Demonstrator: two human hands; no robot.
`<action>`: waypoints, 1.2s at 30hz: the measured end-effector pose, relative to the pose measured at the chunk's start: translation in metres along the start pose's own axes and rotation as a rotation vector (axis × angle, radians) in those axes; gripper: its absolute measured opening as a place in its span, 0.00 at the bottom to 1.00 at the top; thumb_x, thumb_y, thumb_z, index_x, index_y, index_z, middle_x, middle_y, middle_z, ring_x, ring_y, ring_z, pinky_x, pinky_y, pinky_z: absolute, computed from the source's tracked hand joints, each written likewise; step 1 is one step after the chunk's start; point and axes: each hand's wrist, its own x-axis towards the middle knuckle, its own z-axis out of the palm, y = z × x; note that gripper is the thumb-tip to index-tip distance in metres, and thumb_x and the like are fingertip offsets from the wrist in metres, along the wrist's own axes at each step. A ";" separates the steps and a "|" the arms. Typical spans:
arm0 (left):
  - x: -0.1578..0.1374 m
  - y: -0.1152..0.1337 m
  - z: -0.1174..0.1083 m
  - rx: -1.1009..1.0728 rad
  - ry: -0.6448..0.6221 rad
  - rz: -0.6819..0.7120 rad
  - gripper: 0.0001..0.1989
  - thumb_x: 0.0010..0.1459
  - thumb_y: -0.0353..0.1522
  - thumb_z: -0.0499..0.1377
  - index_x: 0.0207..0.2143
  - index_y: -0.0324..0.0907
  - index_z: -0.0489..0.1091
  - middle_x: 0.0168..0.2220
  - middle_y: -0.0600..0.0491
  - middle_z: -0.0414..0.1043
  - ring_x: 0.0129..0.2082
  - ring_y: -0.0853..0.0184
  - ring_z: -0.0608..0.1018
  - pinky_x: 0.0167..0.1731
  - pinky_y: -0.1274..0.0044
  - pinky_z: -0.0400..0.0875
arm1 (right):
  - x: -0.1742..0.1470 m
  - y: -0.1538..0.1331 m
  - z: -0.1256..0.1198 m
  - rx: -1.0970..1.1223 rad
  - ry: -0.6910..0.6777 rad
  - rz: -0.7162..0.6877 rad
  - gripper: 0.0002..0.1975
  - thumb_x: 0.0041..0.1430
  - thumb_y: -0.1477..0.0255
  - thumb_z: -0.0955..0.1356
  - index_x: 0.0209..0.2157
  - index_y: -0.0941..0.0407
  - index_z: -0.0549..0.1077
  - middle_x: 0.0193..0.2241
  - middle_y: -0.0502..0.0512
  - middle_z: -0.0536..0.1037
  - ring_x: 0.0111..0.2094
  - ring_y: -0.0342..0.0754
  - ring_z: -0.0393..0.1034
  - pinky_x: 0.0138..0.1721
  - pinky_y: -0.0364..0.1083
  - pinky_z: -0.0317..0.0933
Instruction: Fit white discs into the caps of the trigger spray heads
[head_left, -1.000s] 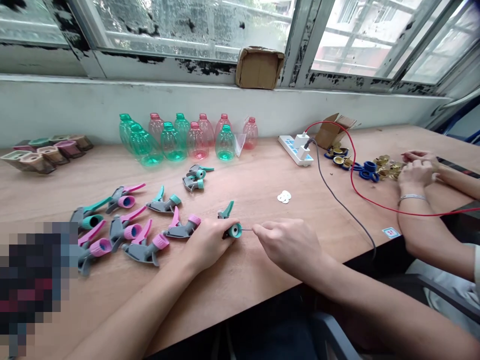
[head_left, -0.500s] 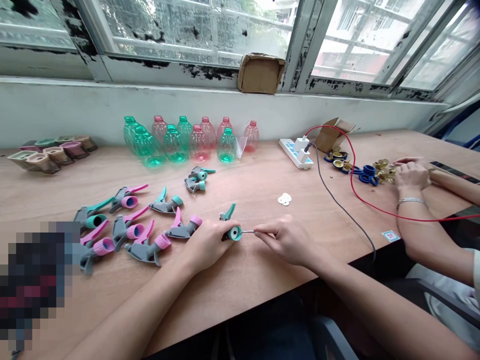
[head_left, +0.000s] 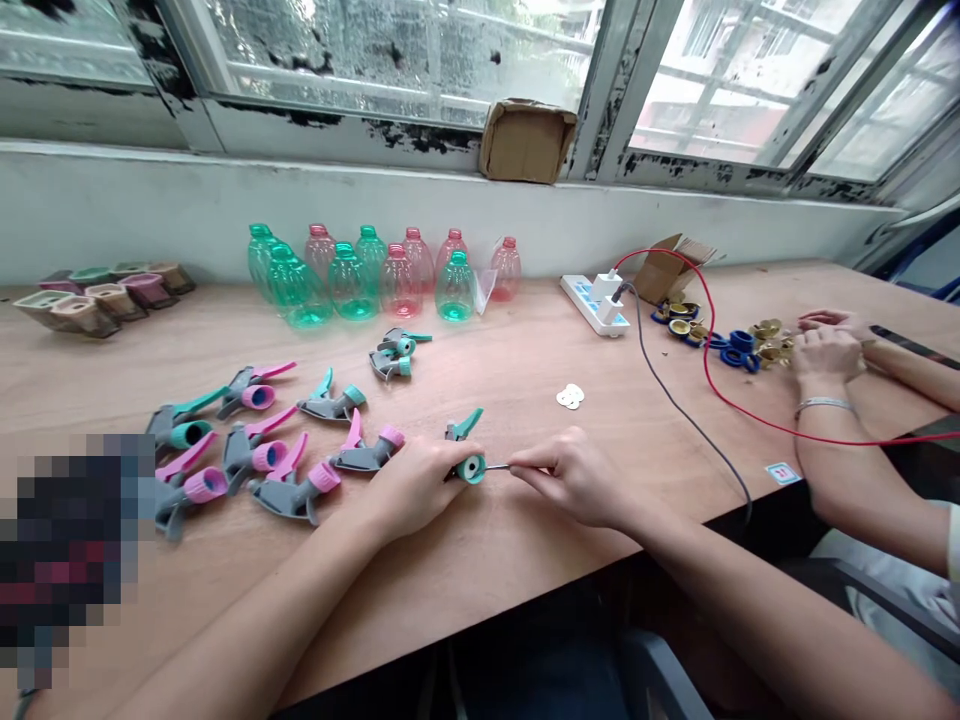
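My left hand (head_left: 418,478) is closed around a grey spray trigger head with a teal lever (head_left: 466,424). Its teal collar (head_left: 472,468) faces right, and a white disc with a dark centre shows inside. In my right hand (head_left: 574,480) a thin metal tool (head_left: 498,467) is pinched; its tip is at the edge of the collar, its kind too small to tell. To the left lie several grey spray trigger heads (head_left: 289,492) with pink or teal levers and collars. A small group of white discs (head_left: 570,397) lies beyond my right hand.
Green bottles (head_left: 355,290) and pink bottles (head_left: 402,288) stand along the wall. A power strip (head_left: 595,305) has a red cable (head_left: 712,370) and a grey cable running from it. At right, a co-worker's hands (head_left: 829,350) are beside blue and gold parts (head_left: 739,352).
The view has shifted slightly. The teal lever leans further to the right, and the collar has turned a little in my left hand. My right hand keeps the tool at the collar.
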 end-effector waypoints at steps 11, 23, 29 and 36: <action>0.001 -0.003 0.002 0.001 0.029 -0.040 0.12 0.54 0.23 0.56 0.38 0.45 0.72 0.27 0.56 0.74 0.26 0.69 0.74 0.28 0.79 0.60 | -0.009 -0.011 0.013 -0.096 0.125 0.065 0.17 0.65 0.72 0.60 0.27 0.56 0.76 0.21 0.50 0.74 0.22 0.41 0.62 0.25 0.43 0.44; -0.001 0.000 0.000 0.072 0.045 -0.066 0.08 0.52 0.23 0.56 0.33 0.42 0.71 0.26 0.56 0.73 0.25 0.69 0.71 0.26 0.79 0.58 | -0.002 -0.018 0.003 -0.483 0.072 -0.121 0.15 0.61 0.80 0.60 0.43 0.57 0.75 0.28 0.53 0.78 0.25 0.43 0.64 0.24 0.46 0.42; -0.001 -0.002 0.000 0.056 0.022 -0.031 0.13 0.54 0.24 0.56 0.40 0.44 0.72 0.30 0.55 0.75 0.26 0.69 0.72 0.28 0.78 0.59 | 0.014 -0.012 -0.020 -0.252 -0.103 0.003 0.15 0.63 0.71 0.62 0.26 0.56 0.77 0.20 0.52 0.75 0.20 0.41 0.58 0.24 0.45 0.38; -0.002 -0.002 -0.002 0.030 0.002 -0.026 0.11 0.55 0.24 0.56 0.39 0.43 0.73 0.27 0.56 0.73 0.24 0.71 0.70 0.27 0.79 0.58 | 0.017 0.010 -0.005 0.208 -0.127 -0.030 0.15 0.61 0.73 0.64 0.24 0.58 0.77 0.15 0.46 0.67 0.19 0.38 0.48 0.24 0.42 0.43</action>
